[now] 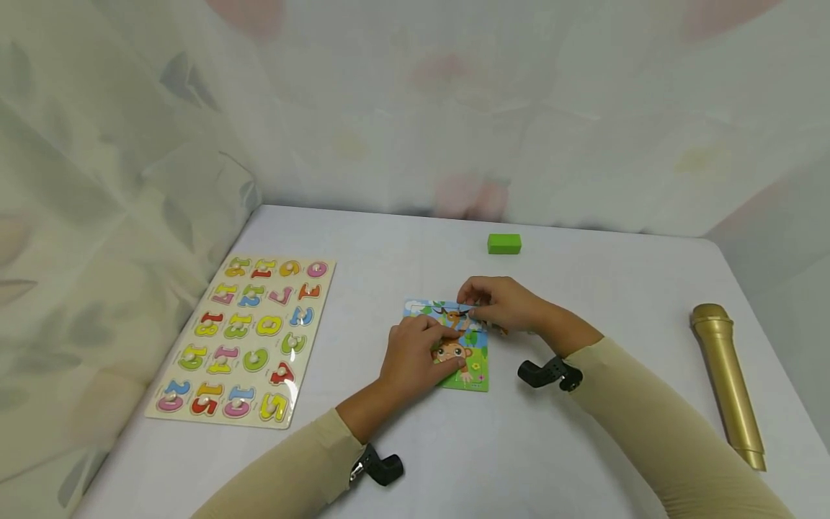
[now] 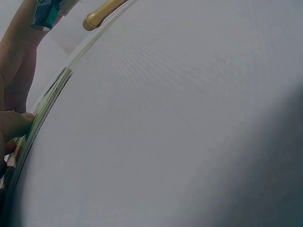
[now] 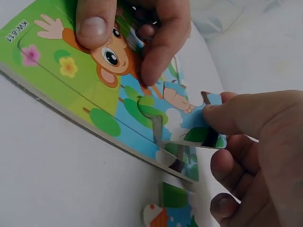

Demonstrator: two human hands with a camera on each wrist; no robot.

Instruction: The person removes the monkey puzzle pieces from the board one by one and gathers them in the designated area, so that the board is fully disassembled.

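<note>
A small monkey jigsaw puzzle (image 1: 478,376) lies on the white table in front of the person. The left hand (image 1: 415,357) rests on its left part, with thumb and fingertips on the monkey picture. At the puzzle's upper right corner, the right hand (image 1: 512,303) pinches a puzzle piece (image 3: 182,125) between thumb and fingers. The right wrist view shows this piece tilted over a gap in the picture, its inner end overlapping the frame. A second loose piece (image 3: 175,203), with a mushroom on it, lies beside the board, below the right hand.
To the left lies a wooden number board (image 1: 243,339) with knobbed numerals. A green block (image 1: 504,244) sits behind the puzzle. Along the table's right side lies a gold tube-like object (image 1: 729,382) with a wider end. Patterned cloth (image 1: 363,108) hangs behind the table.
</note>
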